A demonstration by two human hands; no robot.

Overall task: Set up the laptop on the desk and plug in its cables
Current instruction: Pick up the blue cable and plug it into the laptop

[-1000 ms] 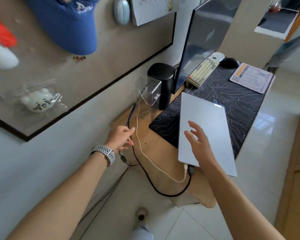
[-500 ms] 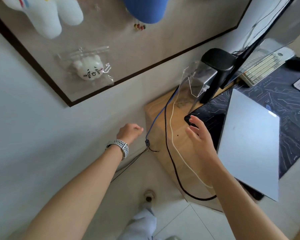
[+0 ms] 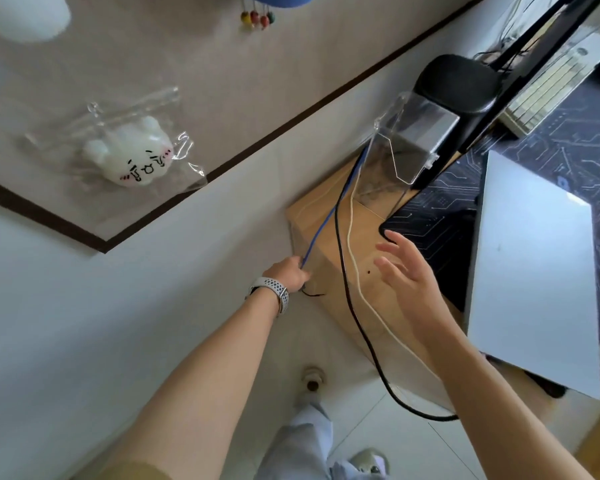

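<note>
1. Head view shows the left hand (image 3: 289, 274) down at the desk's (image 3: 329, 216) wall-side edge, fingers closed around the blue cable (image 3: 321, 225) where it drops off the wood. Its plug end is hidden, so I cannot tell which connector it is.
2. Just over from it, the right hand (image 3: 407, 277) hovers above the bare wood near the desk's front corner, fingers spread and holding nothing.
3. Between the two hands a black cable (image 3: 343, 271) and a white cable (image 3: 355, 271) run side by side along the wood and hang off the front edge; the black one loops low toward the floor.
4. Further out lies the closed laptop (image 3: 530, 271), flat on the dark desk mat (image 3: 430, 216), its near corner sticking out past the front edge.
5. Risks, as I judge them: pulling the blue cable up could drag it across the other two and tangle them; a forearm catching the overhanging corner could tip or shift the laptop; the low black loop could snag a foot and yank whatever it is plugged into.
</note>
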